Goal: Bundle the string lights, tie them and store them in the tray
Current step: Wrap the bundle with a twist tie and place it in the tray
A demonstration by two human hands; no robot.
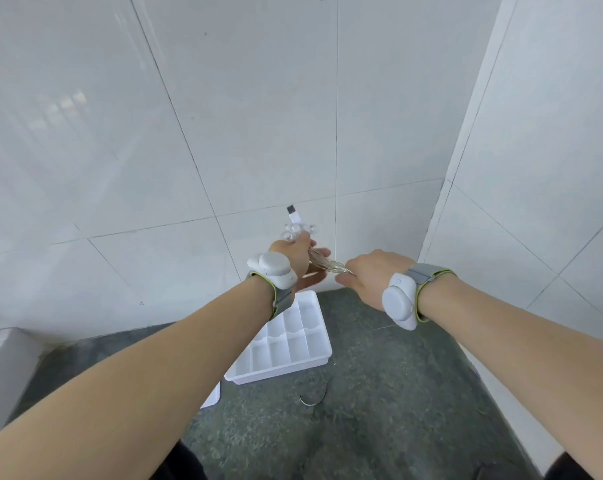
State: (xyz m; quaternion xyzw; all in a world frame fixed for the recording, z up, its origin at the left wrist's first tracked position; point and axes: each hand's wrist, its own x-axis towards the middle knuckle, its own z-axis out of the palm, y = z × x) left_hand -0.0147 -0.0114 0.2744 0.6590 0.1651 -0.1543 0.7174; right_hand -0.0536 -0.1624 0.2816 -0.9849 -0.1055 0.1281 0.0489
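Note:
Both hands are raised in front of the tiled wall, holding the string lights [328, 263] between them as a bunch of thin silvery wires. My left hand [302, 259] grips one end, where clear round bulbs [295, 232] and a white USB plug [294, 214] stick up above the fingers. My right hand [371, 275] is closed on the other end of the bunch. Below them on the dark counter lies the white tray [322, 344] with several compartments, partly hidden by my left forearm.
A thin curved tie [315, 398] lies on the dark speckled counter [379, 393] just in front of the tray. A second white tray corner [211, 398] peeks out under my left forearm. Tiled walls close the counter at the back and right.

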